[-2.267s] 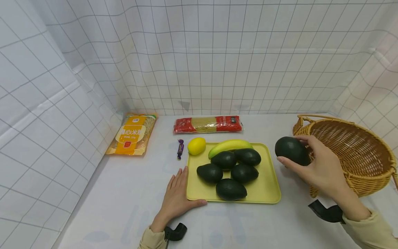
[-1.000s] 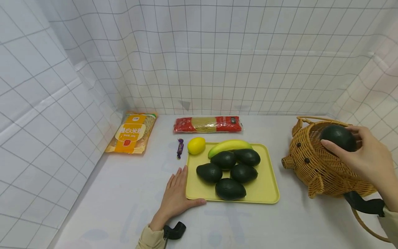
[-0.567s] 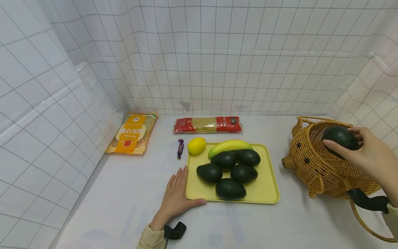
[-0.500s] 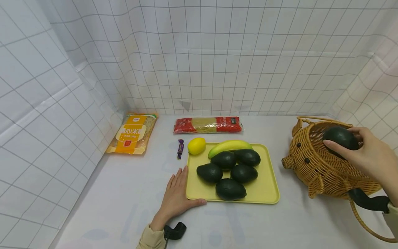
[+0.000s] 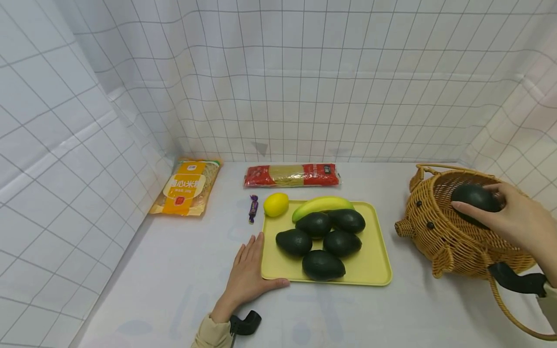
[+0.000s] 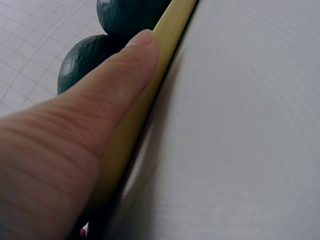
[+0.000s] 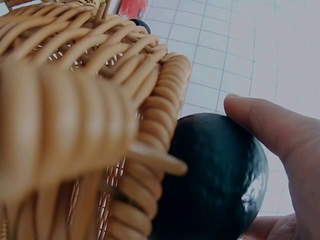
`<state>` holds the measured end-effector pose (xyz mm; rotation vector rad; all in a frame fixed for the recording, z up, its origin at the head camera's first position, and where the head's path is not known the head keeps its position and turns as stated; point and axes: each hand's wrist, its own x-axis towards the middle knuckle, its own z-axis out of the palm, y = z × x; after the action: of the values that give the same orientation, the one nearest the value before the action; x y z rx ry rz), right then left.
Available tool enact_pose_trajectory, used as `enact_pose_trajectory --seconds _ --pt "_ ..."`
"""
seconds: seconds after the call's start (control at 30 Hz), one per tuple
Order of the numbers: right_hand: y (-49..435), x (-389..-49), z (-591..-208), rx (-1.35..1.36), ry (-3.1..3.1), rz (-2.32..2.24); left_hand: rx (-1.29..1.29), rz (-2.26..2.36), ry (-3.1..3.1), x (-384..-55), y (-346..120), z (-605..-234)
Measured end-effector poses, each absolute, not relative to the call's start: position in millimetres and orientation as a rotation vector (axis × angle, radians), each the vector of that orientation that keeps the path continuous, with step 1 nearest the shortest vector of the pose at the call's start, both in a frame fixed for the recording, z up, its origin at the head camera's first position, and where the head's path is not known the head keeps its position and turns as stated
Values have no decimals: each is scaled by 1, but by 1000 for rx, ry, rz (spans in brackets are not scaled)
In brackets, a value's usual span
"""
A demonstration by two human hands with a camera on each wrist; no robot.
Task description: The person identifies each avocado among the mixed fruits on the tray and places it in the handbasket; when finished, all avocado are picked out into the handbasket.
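Observation:
My right hand [image 5: 513,212] grips a dark green avocado [image 5: 474,200] between thumb and fingers, over the mouth of a pig-shaped wicker basket [image 5: 461,251]. In the right wrist view the avocado [image 7: 212,175] sits right at the woven rim [image 7: 167,100], its lower part cut off by the frame. My left hand [image 5: 248,278] lies flat at the near left corner of a yellow tray [image 5: 370,266], fingers straight and the thumb [image 6: 125,70] along its front edge. Several more avocados [image 5: 323,265] lie on the tray with a yellow-green banana [image 5: 322,205] behind them.
A lemon [image 5: 276,205] sits on the tray's far left corner, beside a purple-wrapped candy [image 5: 253,209]. Behind lies a red packet of noodles [image 5: 291,175]; an orange packet [image 5: 184,188] is at the back left. The basket's strap [image 5: 506,314] trails over the table at right.
My right hand has carried the avocado rightward from beside the tray to the basket, and it now sits slightly lower in the opening. The left hand has stayed at the tray.

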<state>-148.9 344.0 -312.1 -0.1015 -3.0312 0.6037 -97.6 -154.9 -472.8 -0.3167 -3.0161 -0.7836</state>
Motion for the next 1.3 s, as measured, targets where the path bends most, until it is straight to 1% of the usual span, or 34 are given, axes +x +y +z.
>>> enact_pose_trajectory --seconds 0.57,0.9,1.17,1.3 --pt "347 -150 -315 -73 -3095 484 -338 -782 -3003 -97 -154 -473" --pt "345 -143 -319 -10 -2977 573 -338 -788 -3004 -96 -155 -473" --pt "320 -126 -318 51 -2876 575 -342 -778 -3005 -97 -155 -473" --pt "301 -117 -317 138 -2770 590 -345 -781 -2999 -96 -155 -472"
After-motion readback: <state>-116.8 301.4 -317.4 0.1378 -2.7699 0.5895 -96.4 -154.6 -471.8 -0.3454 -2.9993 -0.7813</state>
